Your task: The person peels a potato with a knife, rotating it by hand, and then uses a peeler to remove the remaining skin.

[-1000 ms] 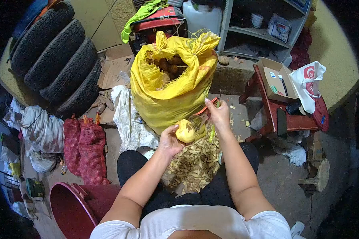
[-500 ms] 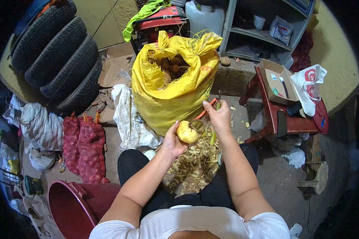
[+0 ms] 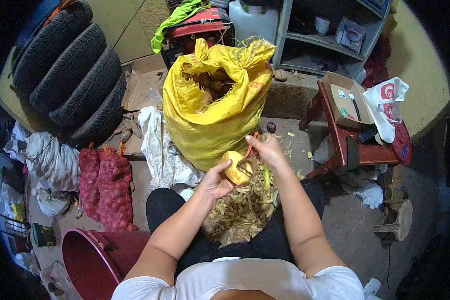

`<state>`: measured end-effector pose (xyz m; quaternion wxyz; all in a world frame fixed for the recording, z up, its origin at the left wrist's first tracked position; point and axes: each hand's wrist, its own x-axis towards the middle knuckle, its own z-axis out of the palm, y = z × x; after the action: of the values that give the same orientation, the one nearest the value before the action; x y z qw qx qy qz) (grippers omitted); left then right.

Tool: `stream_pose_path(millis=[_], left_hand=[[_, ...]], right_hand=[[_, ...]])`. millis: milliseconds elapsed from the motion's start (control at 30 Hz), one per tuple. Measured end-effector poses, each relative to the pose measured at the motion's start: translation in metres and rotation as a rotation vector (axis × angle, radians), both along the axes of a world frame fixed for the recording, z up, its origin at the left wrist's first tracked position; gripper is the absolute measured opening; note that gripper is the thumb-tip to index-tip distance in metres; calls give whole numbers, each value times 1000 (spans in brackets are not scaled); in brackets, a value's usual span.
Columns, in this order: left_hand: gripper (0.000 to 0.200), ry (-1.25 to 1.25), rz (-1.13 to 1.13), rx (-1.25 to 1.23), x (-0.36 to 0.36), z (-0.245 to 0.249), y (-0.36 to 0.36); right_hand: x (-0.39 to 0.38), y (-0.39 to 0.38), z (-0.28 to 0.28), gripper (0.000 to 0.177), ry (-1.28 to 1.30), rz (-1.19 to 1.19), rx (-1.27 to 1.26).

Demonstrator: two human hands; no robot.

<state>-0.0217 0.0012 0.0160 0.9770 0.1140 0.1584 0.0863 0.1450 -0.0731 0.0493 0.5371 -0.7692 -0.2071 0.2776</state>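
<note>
Left of the yellow sack (image 3: 210, 115), two red mesh bags (image 3: 105, 185) lie stuffed full. Right in front of the sack, the left hand (image 3: 216, 181) cups the potato (image 3: 235, 167), fingers curled under so the bare side faces up. The right hand (image 3: 267, 150) grips an orange peeler (image 3: 249, 145) tight against it. The sack gapes, unpeeled tubers inside, and peelings (image 3: 242, 205) heap just below.

Tuber (image 3: 233, 169) before sack (image 3: 210, 115), above peelings (image 3: 242, 205); tyres (image 3: 70, 70) left.
</note>
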Motion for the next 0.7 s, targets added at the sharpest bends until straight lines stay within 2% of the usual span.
stream_pose_path(millis=[100, 167, 233, 267, 467, 633, 700], left_hand=[[52, -3, 45, -4, -1, 0, -2], [53, 8, 37, 199, -3, -2, 1], [57, 1, 27, 285, -2, 2, 0], [61, -6, 19, 368, -1, 4, -1], [83, 36, 74, 619, 5, -4, -6], [86, 122, 117, 681, 4, 6, -15], [87, 136, 123, 692, 4, 5, -14]], right_hand=[[11, -8, 16, 46, 82, -104, 83], [13, -7, 11, 46, 34, -133, 89], [5, -5, 7, 46, -109, -101, 112], [0, -3, 6, 42, -299, -113, 105], [-19, -8, 33, 45, -426, -166, 4], [-24, -7, 28, 45, -606, -209, -38], [-23, -6, 26, 45, -605, -228, -40]])
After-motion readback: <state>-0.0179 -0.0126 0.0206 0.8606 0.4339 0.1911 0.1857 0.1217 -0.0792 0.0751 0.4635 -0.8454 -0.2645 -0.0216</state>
